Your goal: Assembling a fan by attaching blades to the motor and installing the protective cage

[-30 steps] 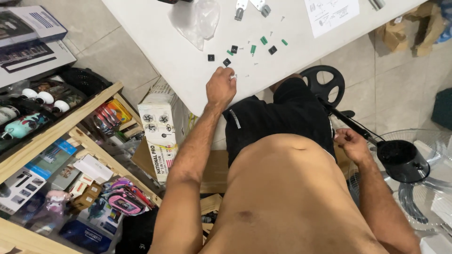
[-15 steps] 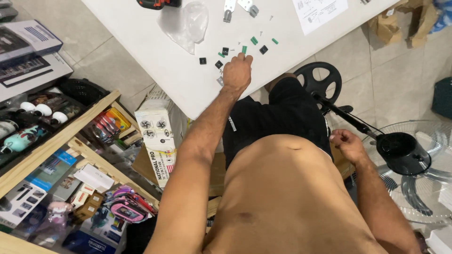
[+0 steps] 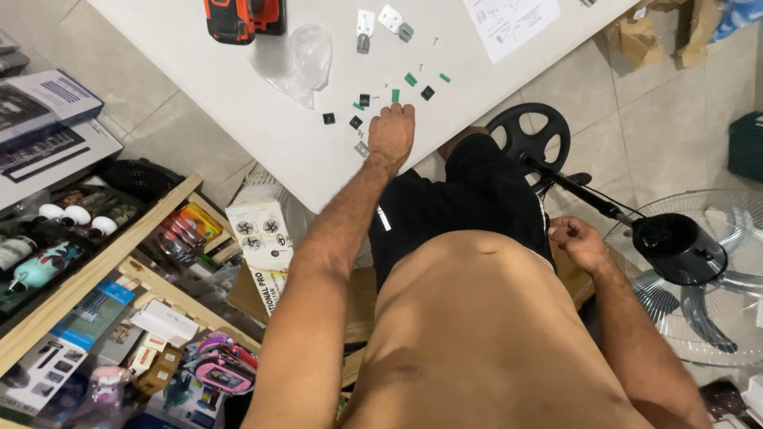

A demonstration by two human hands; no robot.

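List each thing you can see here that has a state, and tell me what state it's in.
Left hand: knuckles up on the white table, fingers curled over the small green and black parts.
Right hand: closed near the black fan pole; grip unclear.
Fan motor: tipped over, apart from its grille.
Clear plastic bag: crumpled, lying flat.
Instruction sheet: flat, unfolded.
Orange-and-black power tool: lying untouched.

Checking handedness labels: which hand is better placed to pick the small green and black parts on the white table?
Left. The left hand already rests on the table among the small parts. The right hand is low beside the fan pole, off the table.
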